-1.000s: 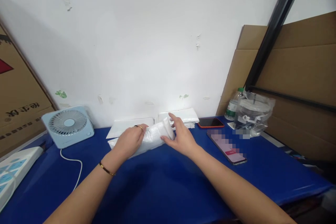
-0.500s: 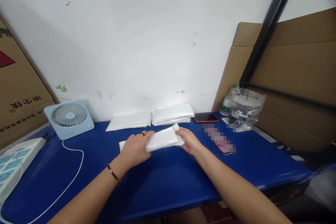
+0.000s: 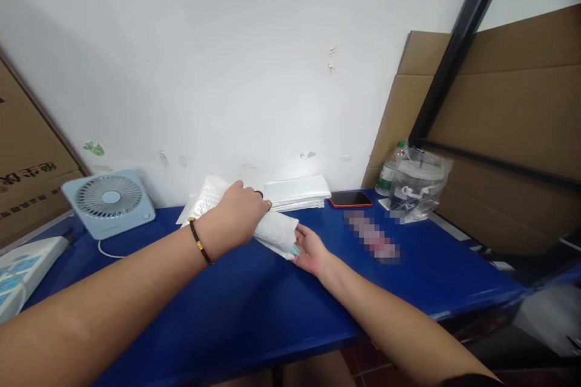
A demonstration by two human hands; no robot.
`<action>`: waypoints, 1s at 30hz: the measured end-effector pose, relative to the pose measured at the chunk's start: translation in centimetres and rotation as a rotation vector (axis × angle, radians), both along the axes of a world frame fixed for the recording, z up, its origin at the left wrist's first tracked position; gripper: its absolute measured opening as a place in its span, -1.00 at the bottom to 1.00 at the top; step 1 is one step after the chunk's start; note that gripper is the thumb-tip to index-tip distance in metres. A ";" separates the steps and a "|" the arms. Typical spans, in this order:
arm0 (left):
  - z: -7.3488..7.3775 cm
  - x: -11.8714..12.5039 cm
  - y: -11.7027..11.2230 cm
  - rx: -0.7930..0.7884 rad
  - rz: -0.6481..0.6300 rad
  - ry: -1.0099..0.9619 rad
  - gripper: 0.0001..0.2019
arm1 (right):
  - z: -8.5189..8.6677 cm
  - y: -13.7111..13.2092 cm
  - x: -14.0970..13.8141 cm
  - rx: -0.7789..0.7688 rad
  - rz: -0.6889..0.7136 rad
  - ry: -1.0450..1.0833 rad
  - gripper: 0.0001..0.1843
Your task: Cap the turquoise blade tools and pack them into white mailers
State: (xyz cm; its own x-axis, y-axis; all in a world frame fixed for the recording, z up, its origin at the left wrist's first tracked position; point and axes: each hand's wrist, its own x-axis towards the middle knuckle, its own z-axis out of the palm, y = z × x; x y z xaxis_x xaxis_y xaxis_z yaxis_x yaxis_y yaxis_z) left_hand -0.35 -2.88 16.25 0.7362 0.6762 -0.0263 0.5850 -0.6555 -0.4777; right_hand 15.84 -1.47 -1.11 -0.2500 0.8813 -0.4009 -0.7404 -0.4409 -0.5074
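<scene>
A white padded envelope [image 3: 276, 231] is held above the blue table between my two hands. My left hand [image 3: 240, 214], with rings on its fingers, is closed over the envelope from above. At its right end, my right hand [image 3: 312, 250] grips the edge between thumb and fingers. A small light-blue bit [image 3: 295, 250] shows at that end, too little of it to name. Shiny white bubble-textured material [image 3: 212, 190] sticks out behind my left hand; whether it belongs to the same envelope I cannot tell. Behind lies a stack of white padded envelopes [image 3: 297, 193].
On the blue table [image 3: 218, 314] a light-blue fan [image 3: 109, 201] stands at left, near a power strip [image 3: 27, 275]. A red-edged phone [image 3: 350, 199], a pixelated object [image 3: 372, 239], a bottle [image 3: 387, 178] and a bagged container [image 3: 417, 187] are at right. Cardboard [image 3: 512, 109] flanks the table.
My left hand has risen and turned over the envelope, which now slants down to the right. A light-blue bit has come into sight at its right end. The view has shifted slightly.
</scene>
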 end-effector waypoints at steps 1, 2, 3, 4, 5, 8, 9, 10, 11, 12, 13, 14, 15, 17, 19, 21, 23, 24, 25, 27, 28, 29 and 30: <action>0.1 0.0 0.1 0.009 -0.001 0.008 -0.67 | -0.1 0.0 0.0 -0.008 0.007 -0.013 -0.69; 0.3 0.0 0.2 0.013 0.001 0.018 -0.69 | -0.2 -0.1 0.0 -0.013 0.011 -0.032 -0.68; 0.5 0.0 0.2 0.014 0.006 0.028 -0.70 | -0.2 -0.2 -0.1 -0.013 0.011 -0.062 -0.68; 0.7 -0.1 0.2 0.011 0.016 0.036 -0.71 | -0.2 -0.3 -0.2 -0.006 0.002 -0.105 -0.69; 0.9 -0.1 0.2 0.010 0.027 0.040 -0.71 | -0.3 -0.4 -0.2 0.013 -0.010 -0.164 -0.71; 0.9 -0.5 0.4 0.006 0.071 0.042 -0.68 | -0.2 -0.5 -0.2 0.199 -0.046 -0.475 -0.69; 0.6 -0.7 0.6 -0.003 0.090 0.040 -0.66 | -0.2 -0.5 0.0 0.295 -0.043 -0.639 -0.66; 0.2 -1.0 0.8 -0.021 0.109 0.039 -0.63 | -0.2 -0.4 0.2 0.397 -0.039 -0.834 -0.62; -0.5 -1.3 1.1 -0.049 0.131 0.038 -0.61 | -0.1 -0.4 0.5 0.497 -0.039 -1.049 -0.58; -1.2 -1.7 1.3 -0.089 0.152 0.038 -0.57 | -0.1 -0.4 0.8 0.586 -0.044 -1.267 -0.55; -2.0 -2.1 1.6 -0.127 0.173 0.037 -0.54 | -0.1 -0.4 1.1 0.661 -0.055 -1.472 -0.54; -2.7 -2.4 1.8 -0.161 0.194 0.038 -0.53 | -0.1 -0.4 1.3 0.726 -0.069 -1.652 -0.54; -3.4 -2.8 2.0 -0.188 0.212 0.040 -0.53 | -0.2 -0.5 1.4 0.778 -0.075 -1.803 -0.56; -4.3 -3.6 2.2 -0.224 0.229 0.044 -0.56 | -0.5 -0.6 1.4 0.836 -0.073 -2.023 -0.61; -4.6 -4.3 2.3 -0.226 0.234 0.054 -0.58 | -0.8 -0.7 1.3 0.854 -0.076 -2.152 -0.65; -4.3 -5.1 2.4 -0.203 0.252 0.076 -0.57 | -1.1 -0.7 1.2 0.856 -0.073 -2.204 -0.66; -3.7 -6.0 2.5 -0.175 0.275 0.103 -0.54 | -1.2 -0.7 1.2 0.859 -0.062 -2.219 -0.67; -3.4 -6.4 2.5 -0.163 0.284 0.114 -0.53 | -1.1 -0.8 1.2 0.858 -0.059 -2.220 -0.67; -3.1 -6.7 2.5 -0.152 0.291 0.125 -0.51 | -1.0 -0.9 1.3 0.855 -0.059 -2.219 -0.65; -2.5 -7.2 2.4 -0.127 0.297 0.136 -0.48 | -0.4 -1.4 1.3 0.877 -0.051 -2.193 -0.59; -2.3 -7.4 2.3 -0.118 0.299 0.138 -0.48 | -0.1 -1.7 1.2 0.926 -0.034 -2.167 -0.56; -2.1 -7.4 2.1 -0.112 0.300 0.139 -0.48 | 0.2 -1.9 0.9 1.003 -0.011 -2.134 -0.52; -2.0 -7.4 2.0 -0.110 0.298 0.137 -0.47 | 0.5 -2.2 0.6 1.100 0.019 -2.097 -0.45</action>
